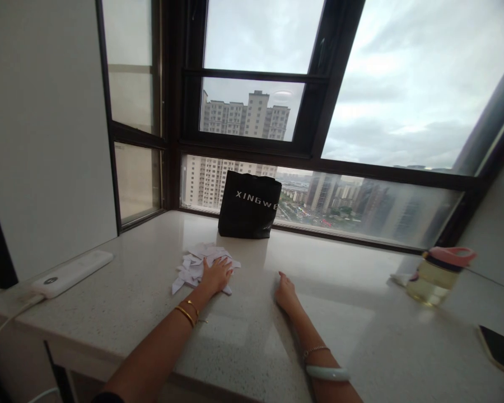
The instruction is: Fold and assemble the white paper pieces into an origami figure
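My left hand [217, 275] lies palm down on a loose pile of white paper scraps [192, 271], its fingers spread over the right part of the heap. The scraps are thin, angular and overlapping; those under the palm are hidden. To the right, apart from the pile, my right hand [286, 292] rests on its side on the pale speckled countertop [243, 330]. Its fingers are curled in, and nothing shows in them. Behind the scraps a black bag [250, 208] with white lettering stands upright near the window.
At the left edge lies a white power strip [73, 273] with a cable. A bottle [434, 280] with a pink lid and yellowish liquid stands at the right, beside a small white item. A dark phone [502, 348] lies at the far right. Dark-framed windows [252, 150] border the back.
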A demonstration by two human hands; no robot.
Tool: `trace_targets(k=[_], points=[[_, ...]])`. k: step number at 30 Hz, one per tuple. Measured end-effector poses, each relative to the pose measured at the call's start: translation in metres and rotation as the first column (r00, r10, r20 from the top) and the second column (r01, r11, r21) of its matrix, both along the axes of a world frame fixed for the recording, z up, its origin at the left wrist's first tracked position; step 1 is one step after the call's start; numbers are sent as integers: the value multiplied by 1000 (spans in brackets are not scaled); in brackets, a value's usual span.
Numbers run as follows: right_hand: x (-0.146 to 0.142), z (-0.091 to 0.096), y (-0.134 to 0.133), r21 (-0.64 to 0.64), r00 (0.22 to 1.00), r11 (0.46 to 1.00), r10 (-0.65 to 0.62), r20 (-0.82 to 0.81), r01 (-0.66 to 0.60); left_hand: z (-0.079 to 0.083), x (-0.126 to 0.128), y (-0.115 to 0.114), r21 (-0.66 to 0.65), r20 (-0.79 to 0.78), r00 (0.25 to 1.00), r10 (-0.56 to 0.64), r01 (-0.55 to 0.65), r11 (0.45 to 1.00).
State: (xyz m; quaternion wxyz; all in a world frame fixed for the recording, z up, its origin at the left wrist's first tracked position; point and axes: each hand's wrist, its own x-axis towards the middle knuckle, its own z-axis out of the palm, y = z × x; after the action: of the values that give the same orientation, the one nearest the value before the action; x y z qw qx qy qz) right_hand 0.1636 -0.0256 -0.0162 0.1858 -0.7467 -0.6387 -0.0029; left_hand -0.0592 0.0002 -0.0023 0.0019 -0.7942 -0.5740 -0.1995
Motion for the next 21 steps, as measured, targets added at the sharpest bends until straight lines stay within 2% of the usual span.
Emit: trace_targets(k=[5,9,13,16,18,21], points=[[0,1,-1,4,1000,1000,9,-25,-9,1,-36,0,-1,-10,997,82,-82,997],[-1,4,-2,18,999,1000,22,-38,-22,5,-41,-1,32,-22,995,98,-97,995],[-7,9,-2,36,994,994,104,-46,-103,15,-20,-2,145,40,999,10,-16,989],[-14,10,-5,34,970,971,237,-62,-235,22,7,-3,144,108,990,-90,74,987],[-18,8,-7,-6,948,950,311,-65,-312,21,25,-5,123,143,969,-202,185,975],[-19,5,-9,-116,935,928,351,-48,-355,12,43,-12,85,127,954,-271,262,961]])
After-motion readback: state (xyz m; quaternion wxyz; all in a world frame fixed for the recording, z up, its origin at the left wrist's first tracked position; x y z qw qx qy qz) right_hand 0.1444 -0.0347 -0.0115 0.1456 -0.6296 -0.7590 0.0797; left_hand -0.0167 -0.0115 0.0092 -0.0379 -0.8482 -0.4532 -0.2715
